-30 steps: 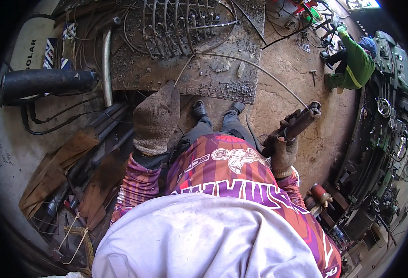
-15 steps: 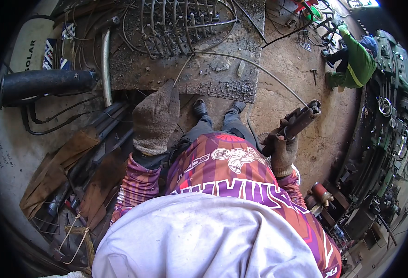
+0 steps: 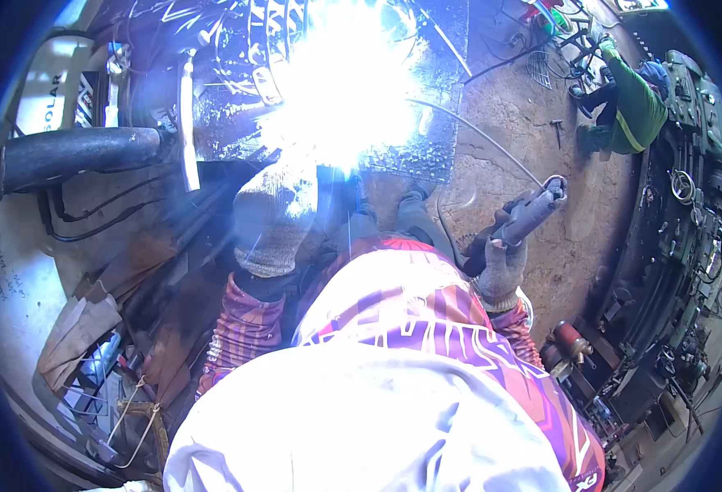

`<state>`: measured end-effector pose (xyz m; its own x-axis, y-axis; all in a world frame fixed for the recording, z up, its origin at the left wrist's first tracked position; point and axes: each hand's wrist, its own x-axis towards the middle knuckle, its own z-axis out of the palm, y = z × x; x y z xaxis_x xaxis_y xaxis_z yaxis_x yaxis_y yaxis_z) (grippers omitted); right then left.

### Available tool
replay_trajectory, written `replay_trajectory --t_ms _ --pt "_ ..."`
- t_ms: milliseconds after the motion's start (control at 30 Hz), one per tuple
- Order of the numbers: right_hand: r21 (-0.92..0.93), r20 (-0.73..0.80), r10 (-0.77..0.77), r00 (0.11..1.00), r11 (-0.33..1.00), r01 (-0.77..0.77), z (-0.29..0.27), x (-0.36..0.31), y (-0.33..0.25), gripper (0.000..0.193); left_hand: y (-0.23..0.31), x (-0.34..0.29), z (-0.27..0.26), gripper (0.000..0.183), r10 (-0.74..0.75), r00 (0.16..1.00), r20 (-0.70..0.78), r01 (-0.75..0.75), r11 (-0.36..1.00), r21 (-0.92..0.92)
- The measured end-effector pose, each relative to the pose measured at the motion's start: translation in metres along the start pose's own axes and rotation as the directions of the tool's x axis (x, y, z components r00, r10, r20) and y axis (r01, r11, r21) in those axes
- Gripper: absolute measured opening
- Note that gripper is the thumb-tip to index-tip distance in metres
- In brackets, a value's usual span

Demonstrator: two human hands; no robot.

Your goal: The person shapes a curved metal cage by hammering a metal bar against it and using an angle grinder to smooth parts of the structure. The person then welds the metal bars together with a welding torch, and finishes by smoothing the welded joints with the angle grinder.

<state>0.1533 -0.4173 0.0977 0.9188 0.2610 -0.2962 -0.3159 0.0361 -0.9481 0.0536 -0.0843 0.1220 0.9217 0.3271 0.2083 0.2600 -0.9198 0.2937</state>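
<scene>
My gloved right hand (image 3: 502, 271) grips a welding electrode holder (image 3: 535, 211). From its jaw a long thin welding electrode (image 3: 477, 125) curves up and left into a dazzling white-blue arc glare (image 3: 344, 82). Brown knit covers my left hand (image 3: 269, 225), fingers pinched together at the table's near edge, just below the glare. A thin metal rod runs up from those fingertips in the earlier view; light swallows it now. At the glare's left, part of a curved metal-bar frame (image 3: 264, 49) shows on the steel worktable (image 3: 435, 152). The rest of the frame is washed out.
A dark cylinder (image 3: 82, 156) and an upright metal pipe (image 3: 187, 123) stand left of the table. Pipes and brown cloth (image 3: 82, 328) lie at lower left. A person in green (image 3: 635, 115) crouches at upper right, beside a large green machine (image 3: 697, 213). A hammer (image 3: 558, 131) lies on the floor.
A bright arc has flared where the electrode meets the work, hiding most of the frame and lighting my gloves and shirt. Both hands stay nearly in place.
</scene>
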Motion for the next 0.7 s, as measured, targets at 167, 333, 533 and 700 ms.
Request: replay_trajectory --t_ms 167,333,533,700 --pt "-0.037 0.049 0.042 0.998 0.999 -0.04 -0.006 0.0 -0.001 0.066 0.013 0.007 -0.007 0.021 -0.198 0.98 0.011 0.198 0.968 -0.155" --pt "-0.001 0.025 -0.014 1.0 1.0 0.014 -0.006 0.001 0.0 0.053 0.012 0.007 -0.001 0.027 -0.23 0.973 -0.024 0.219 0.95 -0.222" --pt "0.053 -0.012 -0.018 1.0 0.998 0.019 -0.005 0.001 -0.004 0.06 0.02 0.013 -0.013 0.025 -0.305 0.948 0.088 0.317 0.92 -0.229" --pt "0.032 0.027 0.002 1.0 0.999 -0.003 -0.009 0.002 0.001 0.063 0.015 0.009 -0.006 0.024 -0.242 0.97 0.016 0.241 0.956 -0.17"
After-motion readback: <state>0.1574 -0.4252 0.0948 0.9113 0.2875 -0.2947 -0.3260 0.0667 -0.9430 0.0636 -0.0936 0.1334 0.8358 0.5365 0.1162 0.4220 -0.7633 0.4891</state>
